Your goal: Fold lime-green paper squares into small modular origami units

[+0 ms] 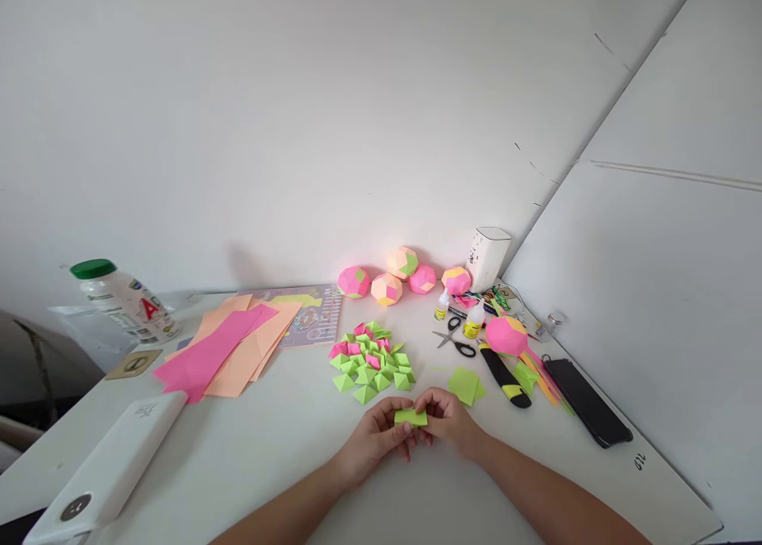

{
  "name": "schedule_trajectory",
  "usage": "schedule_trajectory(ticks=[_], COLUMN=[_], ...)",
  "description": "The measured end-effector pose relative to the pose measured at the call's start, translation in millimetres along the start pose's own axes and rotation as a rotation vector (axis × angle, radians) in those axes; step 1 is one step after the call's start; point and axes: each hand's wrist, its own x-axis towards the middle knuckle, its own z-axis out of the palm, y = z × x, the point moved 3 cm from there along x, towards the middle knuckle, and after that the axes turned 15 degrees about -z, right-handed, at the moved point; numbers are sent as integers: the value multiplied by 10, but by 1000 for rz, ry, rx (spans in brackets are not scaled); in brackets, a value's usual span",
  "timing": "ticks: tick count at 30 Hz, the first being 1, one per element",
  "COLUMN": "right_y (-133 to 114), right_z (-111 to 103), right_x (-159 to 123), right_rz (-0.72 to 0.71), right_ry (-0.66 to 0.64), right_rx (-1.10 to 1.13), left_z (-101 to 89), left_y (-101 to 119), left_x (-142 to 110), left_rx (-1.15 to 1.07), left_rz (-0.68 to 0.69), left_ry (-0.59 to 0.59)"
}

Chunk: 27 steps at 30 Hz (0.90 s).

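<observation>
A small folded piece of green paper (410, 418) is held between my two hands, near the front middle of the table. My left hand (376, 435) pinches its left end, thumb on top. On the right end, the fingers of my right hand (448, 420) are closed, with the thumb partly hidden. Just beyond lies a pile of folded paper units (372, 362), mostly green with some pink. Square green paper sheets (463, 385) rest to the right, close to my right hand.
Several faceted paper balls (386, 289) sit along the wall. Scissors (456, 340), glue bottles (475, 320), a utility knife (503, 374) and a black phone (586, 402) lie right. Pink and orange sheets (220, 351), a bottle (128, 303) and a long white device (113, 466) occupy the left.
</observation>
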Motion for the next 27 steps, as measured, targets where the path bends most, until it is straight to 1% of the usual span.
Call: schedule_trajectory(ticks=[9, 18, 27], right_y=[-23, 33, 2], right_z=[15, -3, 7], right_x=[-3, -4, -4], right_rz=[2, -6, -9], right_ry=[-10, -16, -9], right_rx=[18, 32, 34], left_z=[2, -10, -5], left_y=[2, -9, 1], left_x=[2, 13, 8], left_rx=[20, 40, 45], left_rz=[11, 8, 7], left_ry=[-12, -15, -32])
